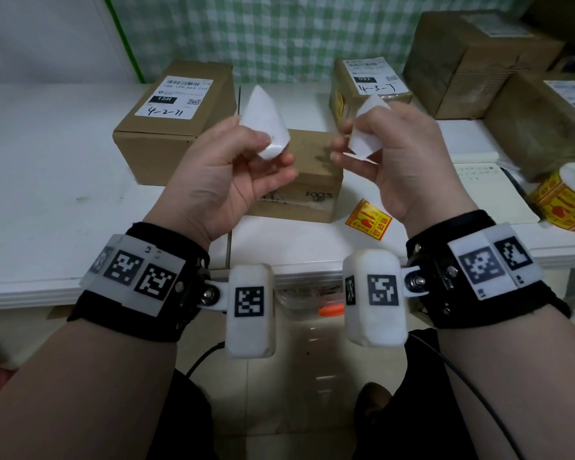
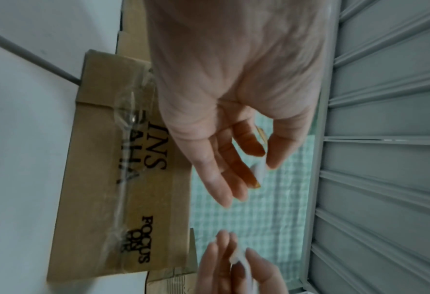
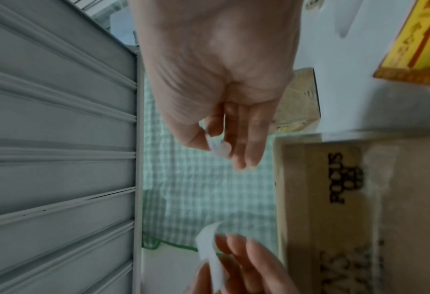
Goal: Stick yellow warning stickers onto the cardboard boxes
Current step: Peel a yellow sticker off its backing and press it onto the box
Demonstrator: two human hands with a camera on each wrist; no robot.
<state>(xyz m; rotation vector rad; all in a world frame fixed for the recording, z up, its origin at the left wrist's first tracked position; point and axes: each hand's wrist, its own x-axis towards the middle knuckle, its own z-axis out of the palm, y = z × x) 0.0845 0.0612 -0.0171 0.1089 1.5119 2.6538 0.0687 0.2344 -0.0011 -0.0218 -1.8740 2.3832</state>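
Brown cardboard boxes [image 1: 166,141], yellow-red sticker roll [image 1: 565,200] — white table [image 1: 47,167], green-checked cloth [image 1: 279,34].

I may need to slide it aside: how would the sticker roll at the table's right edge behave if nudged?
The sticker roll looks round with a hollow core, so it would probably roll if tipped onto its rim. It seems light paper, likely sliding easily on the smooth white table.

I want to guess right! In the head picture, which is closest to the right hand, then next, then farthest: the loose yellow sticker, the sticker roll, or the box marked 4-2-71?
From the right hand:
1. Loose yellow sticker, just below it.
2. Sticker roll, far right.
3. Box marked 4-2-71, far left.
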